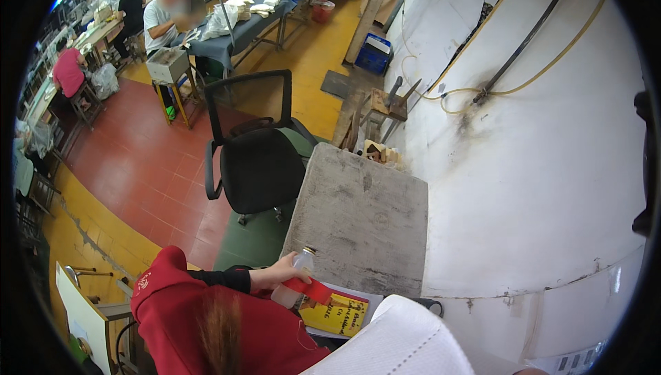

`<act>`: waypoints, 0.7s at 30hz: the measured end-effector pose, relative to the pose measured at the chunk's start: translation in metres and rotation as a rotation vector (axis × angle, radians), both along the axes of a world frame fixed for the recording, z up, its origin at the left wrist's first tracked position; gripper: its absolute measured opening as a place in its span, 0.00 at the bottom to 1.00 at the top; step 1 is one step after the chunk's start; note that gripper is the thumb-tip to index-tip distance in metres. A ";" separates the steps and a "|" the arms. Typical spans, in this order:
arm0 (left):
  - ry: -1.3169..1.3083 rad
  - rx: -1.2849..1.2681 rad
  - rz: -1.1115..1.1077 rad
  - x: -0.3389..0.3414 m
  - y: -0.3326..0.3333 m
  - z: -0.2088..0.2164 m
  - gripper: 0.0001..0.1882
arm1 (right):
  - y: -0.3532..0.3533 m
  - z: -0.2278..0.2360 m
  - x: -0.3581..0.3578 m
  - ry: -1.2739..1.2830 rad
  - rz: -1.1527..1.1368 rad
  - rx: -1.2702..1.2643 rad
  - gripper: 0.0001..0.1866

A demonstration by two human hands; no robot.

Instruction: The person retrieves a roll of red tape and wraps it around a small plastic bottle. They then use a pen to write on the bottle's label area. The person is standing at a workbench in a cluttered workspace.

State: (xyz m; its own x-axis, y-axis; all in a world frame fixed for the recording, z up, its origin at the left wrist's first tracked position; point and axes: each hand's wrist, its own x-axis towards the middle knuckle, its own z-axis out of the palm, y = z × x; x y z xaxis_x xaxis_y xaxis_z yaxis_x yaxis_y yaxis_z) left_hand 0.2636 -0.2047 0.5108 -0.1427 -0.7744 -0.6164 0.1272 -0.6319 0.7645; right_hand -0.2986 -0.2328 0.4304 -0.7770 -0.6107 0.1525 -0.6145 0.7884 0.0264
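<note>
My left hand [275,274] reaches in from the left, in a black cuff below a red sleeve. Its fingers are closed around a clear plastic bottle [303,258] with a light cap, held at a tilt at the near edge of a worn grey tabletop [365,213]. A flat red piece [313,290] lies across the bottle's lower part; I cannot tell whether the two are joined. Right beside them is a yellow sheet [335,316] with handwriting, on top of a white-edged pad or folder. My right hand does not show.
A black office chair [261,168] stands beyond the tabletop's left side. White stitched fabric [413,344] covers part of the near edge. Along the white wall [537,168] are a small wooden stand [385,105] and a blue crate [374,53]. Several people sit at worktables far left.
</note>
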 end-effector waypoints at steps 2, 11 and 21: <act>0.071 0.023 0.004 -0.001 0.001 0.003 0.44 | 0.003 0.000 -0.002 0.010 0.010 -0.005 0.11; 0.095 -0.006 -0.023 -0.004 0.004 0.013 0.48 | 0.015 -0.001 -0.004 0.050 0.015 -0.037 0.11; 0.131 -0.023 0.011 -0.007 -0.004 0.012 0.39 | 0.049 0.034 0.004 0.262 0.031 -0.479 0.11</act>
State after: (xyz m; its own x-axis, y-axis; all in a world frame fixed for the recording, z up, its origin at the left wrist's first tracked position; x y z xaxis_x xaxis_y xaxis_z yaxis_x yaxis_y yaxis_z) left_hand 0.2567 -0.2084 0.5226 -0.2126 -0.7900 -0.5751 0.2340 -0.6126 0.7550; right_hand -0.2944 -0.1836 0.4641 -0.6584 -0.4470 0.6055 -0.6585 0.7318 -0.1757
